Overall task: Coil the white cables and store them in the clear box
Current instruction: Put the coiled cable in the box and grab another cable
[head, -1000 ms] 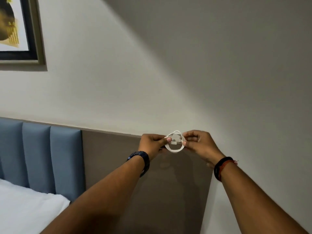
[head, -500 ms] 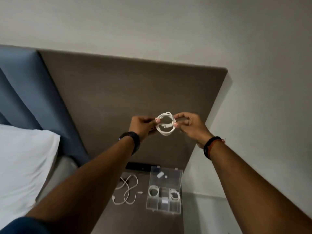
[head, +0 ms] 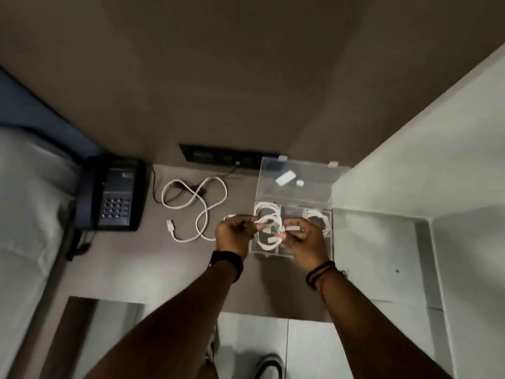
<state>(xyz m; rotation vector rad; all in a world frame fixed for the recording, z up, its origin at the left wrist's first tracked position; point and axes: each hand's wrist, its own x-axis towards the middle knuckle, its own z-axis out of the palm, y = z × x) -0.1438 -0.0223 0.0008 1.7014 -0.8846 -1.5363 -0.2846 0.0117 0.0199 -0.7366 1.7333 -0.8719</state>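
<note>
Both hands pinch one coiled white cable (head: 269, 233) between them — the left hand (head: 234, 236) closed on its left edge, the right hand (head: 304, 241) closed on its right edge and connector ends. The coil hangs over the front of the open clear box (head: 295, 212) on the bench (head: 153, 258), where two more coiled cables lie in compartments. A loose white cable (head: 196, 209) sprawls left of the box, beside a dark telephone (head: 112, 195).
</note>
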